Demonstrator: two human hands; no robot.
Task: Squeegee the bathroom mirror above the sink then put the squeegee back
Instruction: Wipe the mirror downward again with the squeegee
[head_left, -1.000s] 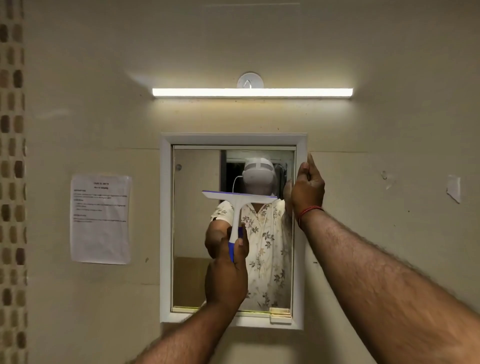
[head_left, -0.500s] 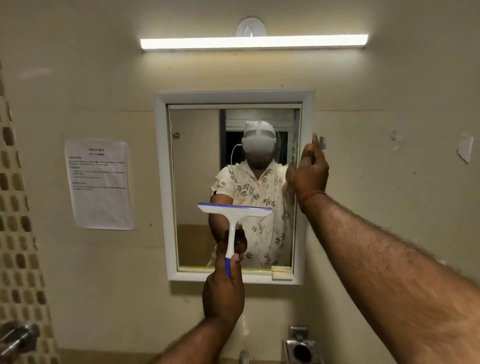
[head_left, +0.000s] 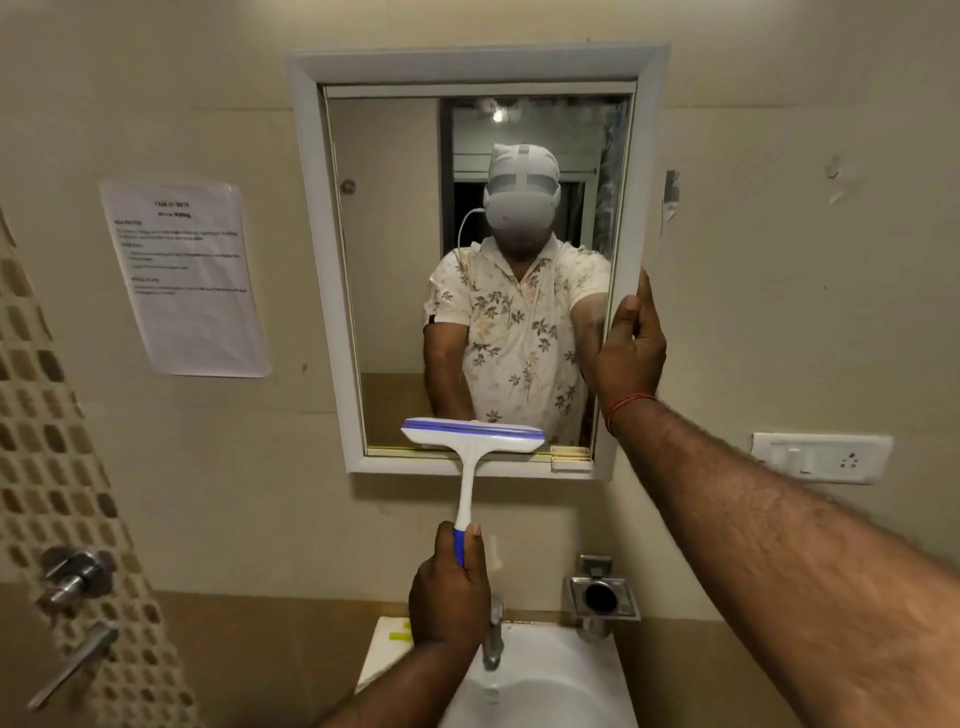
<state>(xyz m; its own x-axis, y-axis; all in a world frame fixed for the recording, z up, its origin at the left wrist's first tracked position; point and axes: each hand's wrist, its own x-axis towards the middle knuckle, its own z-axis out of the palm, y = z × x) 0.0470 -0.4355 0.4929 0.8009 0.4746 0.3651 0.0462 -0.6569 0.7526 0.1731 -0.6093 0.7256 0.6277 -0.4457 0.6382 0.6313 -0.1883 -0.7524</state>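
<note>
Low at centre, the left hand (head_left: 451, 590) grips the squeegee (head_left: 470, 441) by its handle, blade seemingly touching the bottom of the mirror (head_left: 384, 260); the right hand (head_left: 631, 353) clasps its frame. Finish the stroke level, lifting off above the sink (head_left: 571, 675).

A white printed sheet (head_left: 184, 278) is stuck to the beige wall (head_left: 156, 104) just left of the mirror (head_left: 470, 65). It has a bold centred heading in two short lines. Below that are a few small bold subheadings, each followed by lines of fine print. All of it is too blurred to read. A small torn sticker (head_left: 671, 193) just right of the mirror shows grey marks, also unreadable.
</note>
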